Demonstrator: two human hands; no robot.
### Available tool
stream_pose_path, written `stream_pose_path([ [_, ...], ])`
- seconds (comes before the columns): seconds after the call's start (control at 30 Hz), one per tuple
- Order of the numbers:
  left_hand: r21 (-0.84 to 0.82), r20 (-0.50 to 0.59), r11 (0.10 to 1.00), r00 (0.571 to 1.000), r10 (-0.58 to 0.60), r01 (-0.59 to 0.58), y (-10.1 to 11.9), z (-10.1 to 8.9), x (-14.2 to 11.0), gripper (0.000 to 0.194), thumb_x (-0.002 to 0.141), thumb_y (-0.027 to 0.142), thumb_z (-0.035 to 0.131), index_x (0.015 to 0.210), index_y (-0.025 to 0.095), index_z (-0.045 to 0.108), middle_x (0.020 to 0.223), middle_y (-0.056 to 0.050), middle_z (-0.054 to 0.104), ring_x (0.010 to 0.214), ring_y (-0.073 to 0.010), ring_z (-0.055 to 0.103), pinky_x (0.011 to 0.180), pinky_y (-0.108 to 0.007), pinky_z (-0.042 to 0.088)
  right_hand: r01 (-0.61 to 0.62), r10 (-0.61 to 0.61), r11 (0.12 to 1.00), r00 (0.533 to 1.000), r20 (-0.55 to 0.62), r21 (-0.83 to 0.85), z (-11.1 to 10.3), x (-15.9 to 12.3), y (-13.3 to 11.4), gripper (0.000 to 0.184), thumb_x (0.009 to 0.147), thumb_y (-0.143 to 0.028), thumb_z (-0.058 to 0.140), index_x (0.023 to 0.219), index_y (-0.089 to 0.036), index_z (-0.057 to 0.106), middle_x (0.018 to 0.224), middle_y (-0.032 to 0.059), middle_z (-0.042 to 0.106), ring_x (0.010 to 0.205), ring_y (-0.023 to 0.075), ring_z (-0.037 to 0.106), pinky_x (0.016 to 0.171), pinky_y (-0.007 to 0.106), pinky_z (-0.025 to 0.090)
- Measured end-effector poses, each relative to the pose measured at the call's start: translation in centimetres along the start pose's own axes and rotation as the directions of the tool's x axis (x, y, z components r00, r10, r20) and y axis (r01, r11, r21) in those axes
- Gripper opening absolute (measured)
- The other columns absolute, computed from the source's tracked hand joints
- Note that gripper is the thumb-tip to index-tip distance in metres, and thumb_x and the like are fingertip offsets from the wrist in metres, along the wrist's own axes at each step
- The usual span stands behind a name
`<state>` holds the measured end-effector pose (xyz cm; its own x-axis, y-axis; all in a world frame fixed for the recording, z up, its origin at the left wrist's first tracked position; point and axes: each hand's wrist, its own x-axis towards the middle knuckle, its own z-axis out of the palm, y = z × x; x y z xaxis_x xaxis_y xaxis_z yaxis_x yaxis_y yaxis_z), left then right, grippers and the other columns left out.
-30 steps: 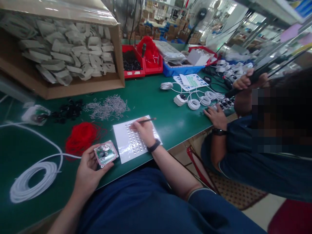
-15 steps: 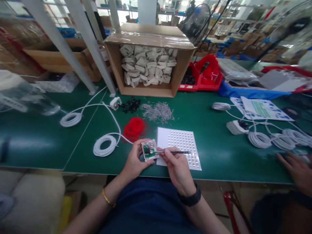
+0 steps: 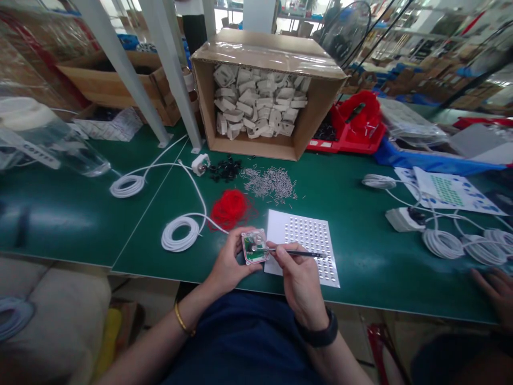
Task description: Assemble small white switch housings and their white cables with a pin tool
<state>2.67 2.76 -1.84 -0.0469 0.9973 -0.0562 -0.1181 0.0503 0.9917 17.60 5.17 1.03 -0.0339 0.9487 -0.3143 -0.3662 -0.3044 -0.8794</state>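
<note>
My left hand [image 3: 233, 262] is closed around the edges of a small square clear-rimmed housing [image 3: 255, 259] with a green circuit board inside. A white cable [image 3: 214, 223] runs to it from a coil [image 3: 180, 234] on the left. My right hand [image 3: 300, 278] grips slim black-handled tweezers [image 3: 300, 253] between thumb and fingers. Their metal tips reach over the board, near a dark round part; whether they touch it or pinch anything is too small to tell. Under and beside my right hand lies a white sheet [image 3: 276, 224] with rows of small silver discs.
Behind my hands lie red thin strands [image 3: 230, 208], small metal pins [image 3: 269, 183] and black parts [image 3: 226, 168]. A carton [image 3: 256, 147] of white housings stands at the back, beside red bins [image 3: 360, 140]. Coiled cables [image 3: 443, 243] and another person's hand [image 3: 495, 289] are on the right.
My view has shifted, so the bench appears farther right. The tweezer tips sit slightly farther in over the board. Both hands keep their holds; the other person's hand has moved toward the right edge.
</note>
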Motion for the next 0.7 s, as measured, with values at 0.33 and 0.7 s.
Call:
stream_pose_path([
  [0.33,0.004,-0.010,1.000,1.000,-0.019,0.019,0.14,0.06,0.05,0.068,0.059,0.012,0.079,0.116,0.022,0.043,0.128,-0.010,0.052,0.119,-0.0262,0.053,0.103,-0.043,0.043,0.045,-0.046,0.997,0.999,-0.023,-0.057,0.35,-0.19,0.21,0.022,0.065,-0.035,0.078,0.073,-0.019,0.065,0.085,0.0067,0.073,0.084,0.0229,0.066,0.082,0.038,0.048],
  [0.7,-0.011,0.009,1.000,1.000,-0.009,0.009,0.08,0.02,0.05,0.068,0.061,0.010,0.078,0.117,0.022,0.041,0.127,-0.009,0.052,0.118,-0.0249,0.054,0.102,-0.041,0.043,0.046,-0.047,0.999,0.998,-0.047,-0.018,0.59,-0.44,0.37,0.020,0.066,-0.034,0.077,0.073,-0.019,0.066,0.086,0.0066,0.073,0.085,0.0222,0.065,0.083,0.038,0.047],
])
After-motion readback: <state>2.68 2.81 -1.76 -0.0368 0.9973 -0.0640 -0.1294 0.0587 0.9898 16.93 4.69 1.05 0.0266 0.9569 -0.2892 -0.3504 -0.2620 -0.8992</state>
